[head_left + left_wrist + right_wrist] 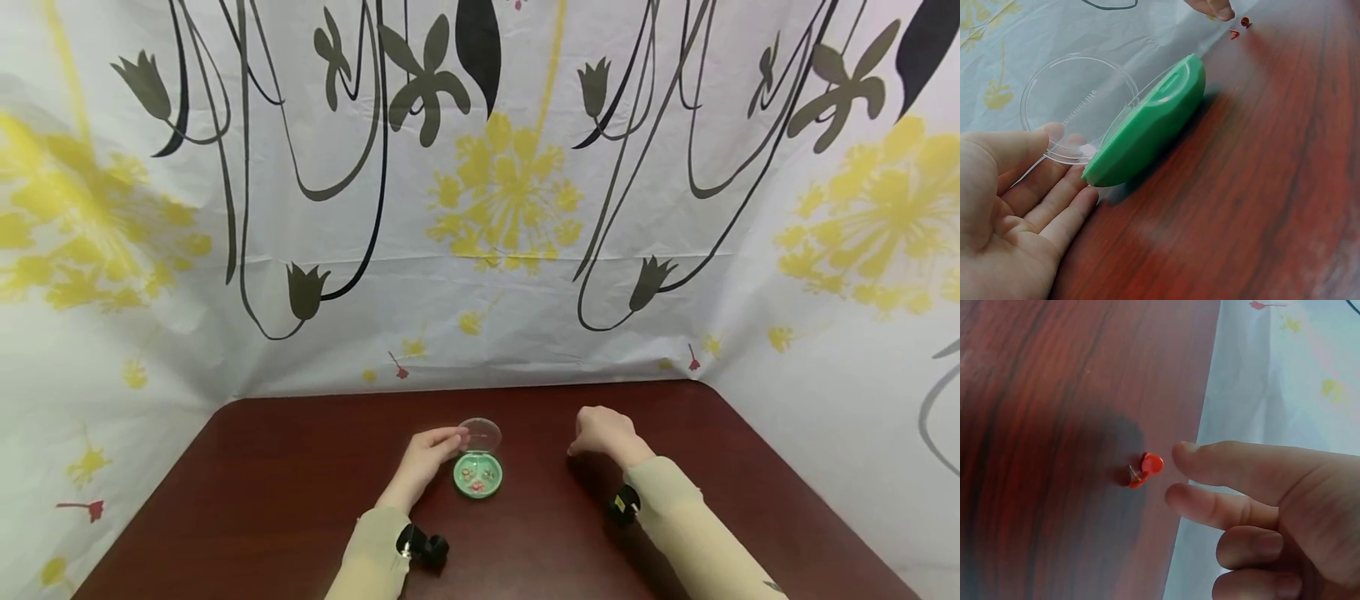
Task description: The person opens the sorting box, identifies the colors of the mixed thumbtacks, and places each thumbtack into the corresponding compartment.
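Observation:
A round green case point(477, 476) stands on the table with its clear lid point(1079, 103) raised. My left hand point(429, 460) pinches that lid at its left edge, thumb on one side and fingers on the other; its fingertips are close to the green base point(1147, 128). Small red and pale pieces lie inside the base, too small to tell apart. To the right, my right hand point(603, 435) is over the table. Its thumb and index finger are apart, just short of two red thumbtacks point(1152, 464) on the wood, while the other fingers are curled.
The dark red-brown table point(300, 467) runs back to a white patterned sheet point(517, 333) hanging behind it and on both sides. Each wrist carries a small black camera point(423, 547).

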Motion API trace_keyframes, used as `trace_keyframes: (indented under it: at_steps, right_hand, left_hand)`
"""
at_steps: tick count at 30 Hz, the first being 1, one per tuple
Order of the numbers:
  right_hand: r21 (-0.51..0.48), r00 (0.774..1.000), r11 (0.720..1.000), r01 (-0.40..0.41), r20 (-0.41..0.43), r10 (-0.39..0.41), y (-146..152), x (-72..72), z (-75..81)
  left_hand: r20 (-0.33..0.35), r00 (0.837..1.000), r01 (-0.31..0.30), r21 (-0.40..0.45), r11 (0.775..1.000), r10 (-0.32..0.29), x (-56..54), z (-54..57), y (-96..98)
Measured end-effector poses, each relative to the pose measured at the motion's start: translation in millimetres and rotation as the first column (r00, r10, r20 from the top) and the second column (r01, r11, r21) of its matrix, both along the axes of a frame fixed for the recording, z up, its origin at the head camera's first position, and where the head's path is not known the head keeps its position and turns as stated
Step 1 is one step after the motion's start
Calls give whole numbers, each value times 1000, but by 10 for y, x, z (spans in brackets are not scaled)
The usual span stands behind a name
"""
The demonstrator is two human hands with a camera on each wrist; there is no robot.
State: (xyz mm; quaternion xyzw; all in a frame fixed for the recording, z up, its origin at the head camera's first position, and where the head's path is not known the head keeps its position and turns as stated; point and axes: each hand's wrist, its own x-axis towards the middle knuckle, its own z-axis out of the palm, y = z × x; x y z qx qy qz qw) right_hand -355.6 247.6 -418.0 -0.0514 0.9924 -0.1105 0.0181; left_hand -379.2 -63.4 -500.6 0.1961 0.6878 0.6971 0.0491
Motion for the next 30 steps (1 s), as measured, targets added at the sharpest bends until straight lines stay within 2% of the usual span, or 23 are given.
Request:
trace_keyframes:
  at_steps: [7,13,19,26,30]
  right_hand:
    - [4,1000,1000,-6,14,6,54,17,-25]
    - [-29,1000,999,-25,12,25,77,12,-81]
    - [-35,1000,999,11,19,-10,104,14,-132]
    - [-52,1000,999,0,-27,-1,101,-19,-197]
    - [-57,1000,998,6,-28,-8,93,-46,-197]
  left_hand:
    - [-15,1000,-6,15,1000,6,-14,32,-10]
    - [-3,1000,-16,12,1000,16,-14,-5,-13]
    - [6,1000,-6,-2,1000,6,11,-31,13]
    - [19,1000,-15,11,1000,15,45,41,24]
    - [28,1000,-15,20,1000,14,37,43,23]
